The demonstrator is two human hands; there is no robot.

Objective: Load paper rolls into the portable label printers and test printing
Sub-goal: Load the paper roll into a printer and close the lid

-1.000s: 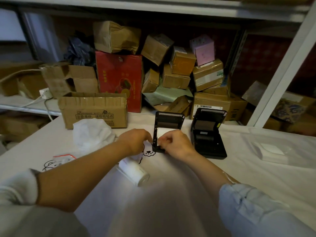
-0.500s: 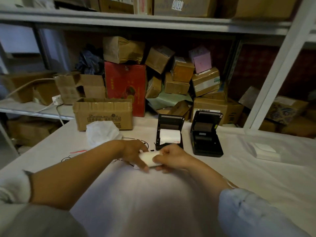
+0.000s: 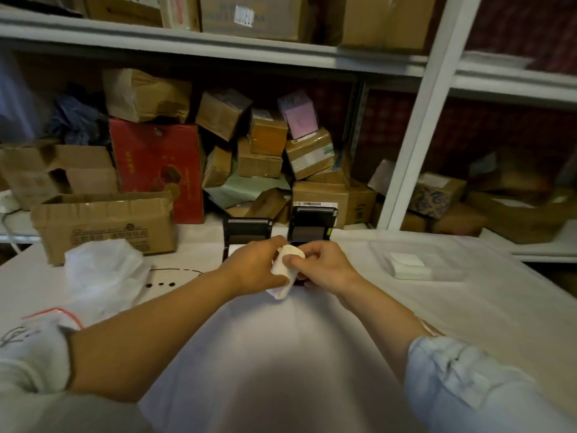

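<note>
Both hands, L [image 3: 253, 270] & R [image 3: 324, 267], grip 1 paper roll [image 3: 285, 267] above worktop [image 3: 406, 307]; long axis tilted, top end pointing away-right. 2 open printers [image 3: 247, 228] just behind, partly hidden; probably wrapper on roll.

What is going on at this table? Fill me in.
A person holds a small white paper roll in both hands above a white-covered table: the left hand grips its side, and the right hand pinches at it. Just behind the hands stand two black portable label printers with lids open: the left printer and the right printer. The roll is not yet in either one.
</note>
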